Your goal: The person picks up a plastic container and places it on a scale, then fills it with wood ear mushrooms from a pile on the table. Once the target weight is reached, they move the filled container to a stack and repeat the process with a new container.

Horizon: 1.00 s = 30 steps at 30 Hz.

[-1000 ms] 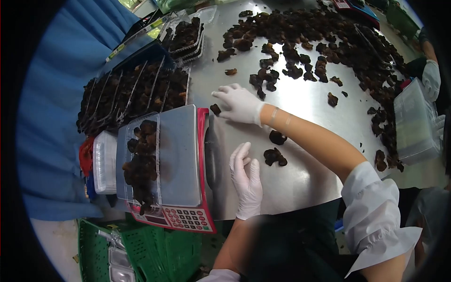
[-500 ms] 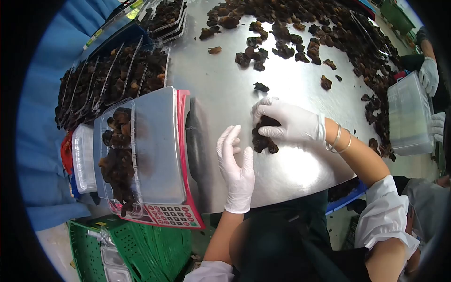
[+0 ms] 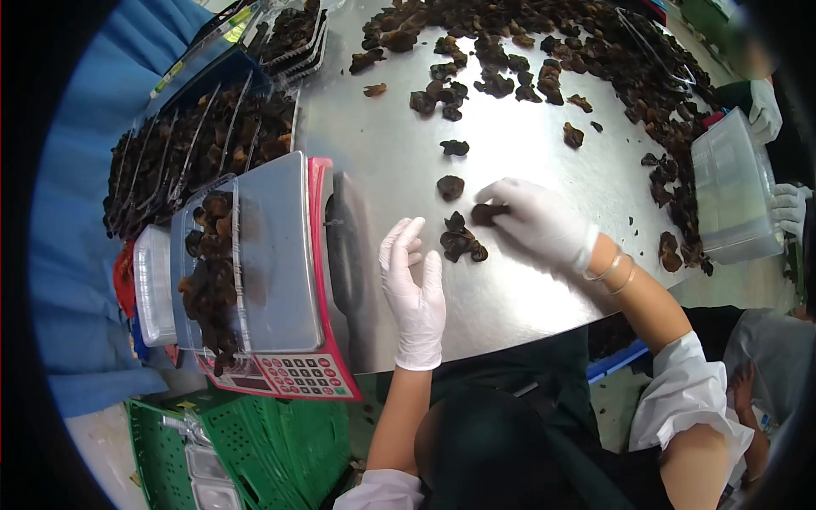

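My right hand (image 3: pixel 540 221), in a white glove, pinches a dark piece of wood ear mushroom (image 3: pixel 487 214) between thumb and fingers. Just left of it, a small clump of wood ear pieces (image 3: pixel 461 241) lies on the metal table (image 3: pixel 510 297). Two single pieces (image 3: pixel 450 188) rest farther up in a line. My left hand (image 3: pixel 412 293), also gloved, is held palm up with fingers apart and nothing in it, between the clump and the scale. On the scale (image 3: pixel 280 255), a clear plastic tray (image 3: pixel 240 280) holds wood ear along its left side.
A heap of wood ear (image 3: pixel 510 17) spreads over the table's far and right sides. Filled trays (image 3: pixel 204 136) stand beyond the scale, with empty clear trays (image 3: pixel 155 285) at its left. Green crates (image 3: pixel 272 442) sit below. A co-worker's gloved hands hold a clear container (image 3: pixel 733 191) at the right.
My right hand has moved right and lifted off the clump with one wood ear piece, uncovering the pieces beneath. My left hand stays open, shifted slightly left in view.
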Each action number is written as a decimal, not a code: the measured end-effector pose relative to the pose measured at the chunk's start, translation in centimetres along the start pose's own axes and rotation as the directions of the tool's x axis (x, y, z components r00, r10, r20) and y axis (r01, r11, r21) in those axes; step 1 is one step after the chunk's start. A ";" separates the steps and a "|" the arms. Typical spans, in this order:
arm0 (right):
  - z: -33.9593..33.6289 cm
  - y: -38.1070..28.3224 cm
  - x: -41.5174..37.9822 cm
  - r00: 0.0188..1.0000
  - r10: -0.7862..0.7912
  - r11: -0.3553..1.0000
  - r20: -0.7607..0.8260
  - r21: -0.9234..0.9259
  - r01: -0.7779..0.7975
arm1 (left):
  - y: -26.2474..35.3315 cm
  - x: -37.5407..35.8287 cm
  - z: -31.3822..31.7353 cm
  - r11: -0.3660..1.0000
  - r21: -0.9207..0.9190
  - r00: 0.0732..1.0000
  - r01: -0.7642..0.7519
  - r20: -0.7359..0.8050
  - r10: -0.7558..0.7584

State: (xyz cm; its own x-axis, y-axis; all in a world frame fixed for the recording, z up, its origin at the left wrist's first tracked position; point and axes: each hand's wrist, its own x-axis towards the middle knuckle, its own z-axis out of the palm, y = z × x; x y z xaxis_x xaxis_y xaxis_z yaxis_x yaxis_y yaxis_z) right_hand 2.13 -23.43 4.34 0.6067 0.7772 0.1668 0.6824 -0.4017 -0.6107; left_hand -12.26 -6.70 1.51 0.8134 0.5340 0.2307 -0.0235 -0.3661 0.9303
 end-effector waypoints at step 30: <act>1.8 -12.1 11.3 0.989 0.097 0.905 -0.110 0.424 -0.041 | -1.5 0.0 0.7 0.987 -0.060 0.986 -0.150 -0.083 0.145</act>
State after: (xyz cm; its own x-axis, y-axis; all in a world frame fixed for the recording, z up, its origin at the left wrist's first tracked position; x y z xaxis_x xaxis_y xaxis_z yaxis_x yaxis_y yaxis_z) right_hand 0.02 -8.93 12.21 0.7109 0.6770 0.1907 0.4192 -0.1900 -0.8878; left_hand -11.83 -6.65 -0.06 0.7506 0.5364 0.3858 -0.1803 -0.3955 0.9006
